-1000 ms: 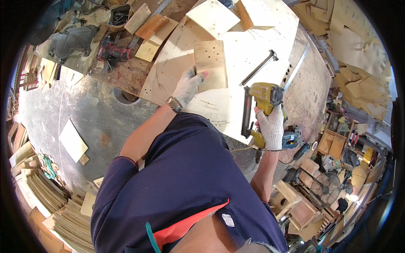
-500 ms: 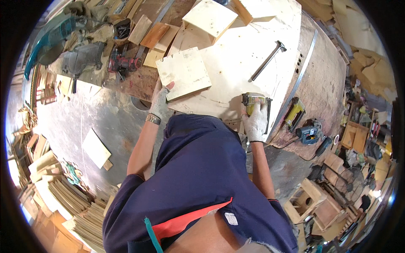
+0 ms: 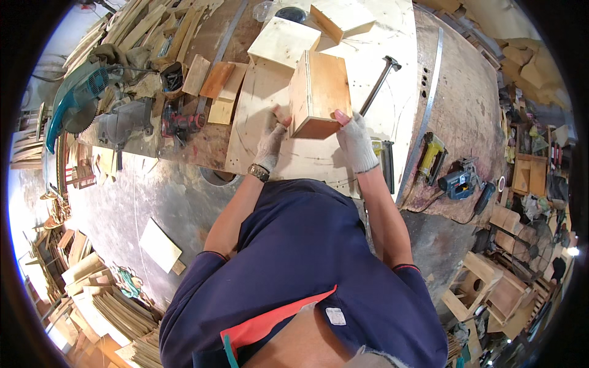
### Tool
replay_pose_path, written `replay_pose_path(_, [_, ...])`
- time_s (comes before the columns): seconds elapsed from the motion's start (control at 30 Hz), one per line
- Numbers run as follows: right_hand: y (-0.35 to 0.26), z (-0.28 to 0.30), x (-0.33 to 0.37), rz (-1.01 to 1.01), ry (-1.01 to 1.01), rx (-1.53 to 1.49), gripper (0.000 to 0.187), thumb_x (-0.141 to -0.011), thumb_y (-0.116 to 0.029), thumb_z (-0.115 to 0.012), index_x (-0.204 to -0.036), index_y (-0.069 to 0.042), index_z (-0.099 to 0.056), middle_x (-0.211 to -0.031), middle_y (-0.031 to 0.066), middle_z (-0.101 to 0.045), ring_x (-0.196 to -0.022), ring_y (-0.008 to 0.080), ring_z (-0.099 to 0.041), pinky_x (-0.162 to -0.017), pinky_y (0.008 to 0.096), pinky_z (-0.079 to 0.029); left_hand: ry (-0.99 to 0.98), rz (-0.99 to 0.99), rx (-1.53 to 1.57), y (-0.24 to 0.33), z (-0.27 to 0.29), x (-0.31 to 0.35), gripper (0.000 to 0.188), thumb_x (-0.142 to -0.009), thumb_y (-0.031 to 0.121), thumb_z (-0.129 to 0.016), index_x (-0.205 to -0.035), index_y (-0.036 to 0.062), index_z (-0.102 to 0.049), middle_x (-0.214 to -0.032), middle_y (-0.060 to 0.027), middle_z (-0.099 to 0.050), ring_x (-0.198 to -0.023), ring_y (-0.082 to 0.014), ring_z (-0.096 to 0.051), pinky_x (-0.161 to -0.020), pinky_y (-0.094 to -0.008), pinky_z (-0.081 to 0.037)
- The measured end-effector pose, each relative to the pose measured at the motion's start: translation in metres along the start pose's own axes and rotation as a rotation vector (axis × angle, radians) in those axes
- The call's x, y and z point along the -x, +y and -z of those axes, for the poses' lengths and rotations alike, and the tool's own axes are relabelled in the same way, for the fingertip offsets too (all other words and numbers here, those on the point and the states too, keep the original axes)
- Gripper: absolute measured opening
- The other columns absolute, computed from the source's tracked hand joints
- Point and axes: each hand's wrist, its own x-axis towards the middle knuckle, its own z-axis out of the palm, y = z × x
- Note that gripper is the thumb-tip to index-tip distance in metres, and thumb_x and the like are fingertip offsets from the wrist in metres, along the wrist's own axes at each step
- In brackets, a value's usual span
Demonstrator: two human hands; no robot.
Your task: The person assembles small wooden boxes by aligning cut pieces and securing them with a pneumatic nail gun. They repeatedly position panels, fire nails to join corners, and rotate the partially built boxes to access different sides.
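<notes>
A small wooden box (image 3: 328,83) stands tilted over the pale plywood sheet (image 3: 248,138) on the bench. My right hand (image 3: 357,142), in a white fingerless glove, grips its near right corner, thumb on the edge. Just left of the box is my gloved left hand (image 3: 270,142), thumb and fingers apart, close to its side; whether it touches the wood is hard to tell. A yellow and black nail gun (image 3: 386,165) lies beside my right wrist, partly hidden by it. A hammer (image 3: 380,84) rests right of the box, its handle end close to my right hand.
Behind lie another pale box (image 3: 283,42) and an L-shaped wooden piece (image 3: 343,21). Right of a metal strip (image 3: 423,116) are a second nail gun (image 3: 432,156) and a blue jigsaw (image 3: 459,184). A red drill (image 3: 181,122) and a mitre saw (image 3: 76,104) are at left.
The box has been turned from its pale face to its brown side and moved right. My right hand has let go of the nail gun and taken hold of the box. My left hand has come off it.
</notes>
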Motion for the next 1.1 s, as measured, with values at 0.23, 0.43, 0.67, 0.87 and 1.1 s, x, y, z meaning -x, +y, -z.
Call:
replay_pose_path(0.23, [0.060, 0.034, -0.052, 0.044, -0.220, 0.485, 0.044, -0.095, -0.035, -0.080, -0.116, 0.003, -0.076, -0.095, 0.0059, -0.077, -0.084, 0.0093, -0.063, -0.075, 0.0285, -0.050, -0.232, -0.780, -1.313, 0.048, 0.002, -0.014, 0.078, -0.078, 0.014, -0.085, -0.151, 0.0177, -0.057, -0.163, -0.0196, -0.046, -0.150, -0.0407, -0.045, -0.111, -0.0461, -0.053])
replay_pose_path(0.43, [0.065, 0.023, -0.047, 0.097, -0.288, 0.385, 0.043, -0.085, -0.025, -0.090, -0.115, 0.004, -0.077, -0.092, 0.0038, -0.077, -0.081, 0.0084, -0.065, -0.071, 0.0273, -0.053, -0.368, -0.796, -1.370, 0.065, 0.012, -0.018, 0.070, -0.074, 0.005, -0.080, -0.141, 0.0149, -0.064, -0.162, -0.0186, -0.047, -0.151, -0.0399, -0.044, -0.110, -0.0435, -0.055])
replay_pose_path(0.67, [0.065, 0.016, -0.049, 0.073, -0.246, 0.318, 0.043, -0.080, -0.024, -0.094, -0.109, 0.003, -0.079, -0.088, 0.0028, -0.077, -0.077, 0.0074, -0.065, -0.068, 0.0265, -0.053, -0.401, -0.664, -1.363, 0.062, 0.012, -0.019, 0.075, -0.078, 0.011, -0.084, -0.149, 0.0126, -0.061, -0.169, -0.0188, -0.038, -0.154, -0.0404, -0.039, -0.120, -0.0441, -0.045])
replay_pose_path(0.87, [0.063, 0.017, -0.050, 0.057, -0.250, 0.318, 0.047, -0.083, -0.028, -0.091, -0.114, 0.004, -0.077, -0.092, 0.0045, -0.077, -0.080, 0.0095, -0.065, -0.072, 0.0267, -0.053, -0.421, -0.649, -1.319, 0.065, 0.011, -0.021, 0.071, -0.079, 0.011, -0.084, -0.147, 0.0121, -0.062, -0.170, -0.0184, -0.036, -0.154, -0.0393, -0.039, -0.118, -0.0433, -0.047])
replay_pose_path(1.1, [0.112, -0.014, -0.056, 0.050, -0.161, -0.211, 0.060, -0.102, -0.051, -0.069, -0.128, 0.003, -0.068, -0.119, 0.0088, -0.071, -0.114, 0.0147, -0.062, -0.099, 0.0314, -0.048, -0.214, -0.221, -0.369, -0.011, 0.089, -0.050, 0.057, -0.095, 0.042, -0.076, -0.139, 0.0095, -0.060, -0.143, -0.0126, -0.059, -0.128, -0.0302, -0.062, -0.101, -0.0450, -0.057])
